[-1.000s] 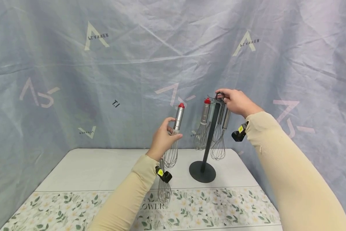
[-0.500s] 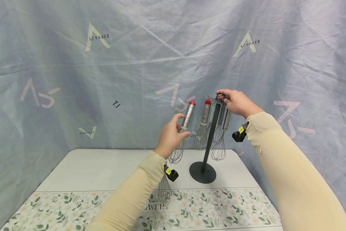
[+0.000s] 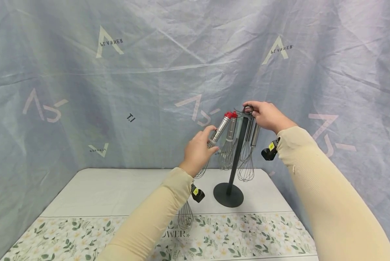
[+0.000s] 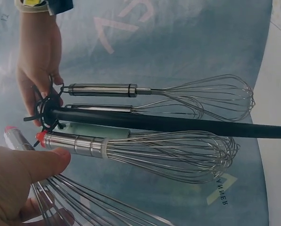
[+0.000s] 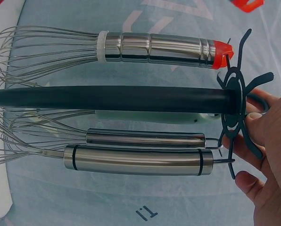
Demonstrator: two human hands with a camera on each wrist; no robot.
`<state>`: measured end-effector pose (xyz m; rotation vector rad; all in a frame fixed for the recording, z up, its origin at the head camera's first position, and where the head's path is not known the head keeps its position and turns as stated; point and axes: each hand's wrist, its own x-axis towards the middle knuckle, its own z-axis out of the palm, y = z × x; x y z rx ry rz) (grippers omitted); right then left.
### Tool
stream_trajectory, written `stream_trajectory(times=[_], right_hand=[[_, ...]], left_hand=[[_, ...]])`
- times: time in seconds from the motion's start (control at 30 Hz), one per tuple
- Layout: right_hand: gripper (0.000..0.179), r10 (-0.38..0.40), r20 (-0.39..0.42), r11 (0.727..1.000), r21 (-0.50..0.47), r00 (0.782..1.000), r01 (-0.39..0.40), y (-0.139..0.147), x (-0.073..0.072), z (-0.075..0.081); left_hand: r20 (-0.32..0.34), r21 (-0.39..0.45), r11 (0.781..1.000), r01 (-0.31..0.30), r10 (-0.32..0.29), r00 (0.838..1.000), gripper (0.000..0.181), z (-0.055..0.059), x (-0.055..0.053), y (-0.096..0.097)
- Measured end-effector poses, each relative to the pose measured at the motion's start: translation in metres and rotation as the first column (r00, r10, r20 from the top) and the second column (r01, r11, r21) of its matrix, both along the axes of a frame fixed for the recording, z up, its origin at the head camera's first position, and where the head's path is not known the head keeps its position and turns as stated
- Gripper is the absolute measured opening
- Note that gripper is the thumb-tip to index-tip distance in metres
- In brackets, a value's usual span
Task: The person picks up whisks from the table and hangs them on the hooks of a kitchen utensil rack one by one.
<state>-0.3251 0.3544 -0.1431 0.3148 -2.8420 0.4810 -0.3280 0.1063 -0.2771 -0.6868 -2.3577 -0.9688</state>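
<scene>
My left hand [image 3: 198,150] grips a whisk [image 3: 220,128] with a steel handle and red end cap. This whisk leans to the right, its cap overlapping that of a hanging red-capped whisk [image 3: 231,130] in the head view. My right hand [image 3: 269,115] holds the ring at the top of a black stand [image 3: 237,157] with curved hooks. In the right wrist view, the hooks bear the red-capped whisk, a whisk with a pale green handle [image 5: 150,117] and two plain steel-handled whisks, the nearer a thick-handled whisk [image 5: 140,160].
Another whisk [image 3: 185,217] lies on the table [image 3: 116,188], partly hidden behind my left forearm. The stand's round black base [image 3: 228,195] rests on the table's white part. A grey-blue printed cloth [image 3: 165,87] hangs behind.
My left hand has moved right and slightly up, bringing its whisk close to the hanging red-capped one. That whisk now tilts further right. My right hand stays on the stand's ring.
</scene>
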Motion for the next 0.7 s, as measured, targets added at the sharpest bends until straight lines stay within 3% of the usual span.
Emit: stream_trajectory(times=[0.53, 0.7], right_hand=[[0.049, -0.01, -0.009, 1.0, 0.005, 1.0, 0.01, -0.001, 0.0, -0.001], [0.049, -0.016, -0.008, 1.0, -0.001, 1.0, 0.016, 0.0, 0.0, 0.0]], left_hand=[[-0.094, -0.161, 0.983, -0.089, 0.075, 0.993, 0.069, 0.003, 0.0, 0.014], [-0.11, -0.17, 0.98, -0.106, 0.088, 0.99, 0.069, 0.001, 0.0, 0.02]])
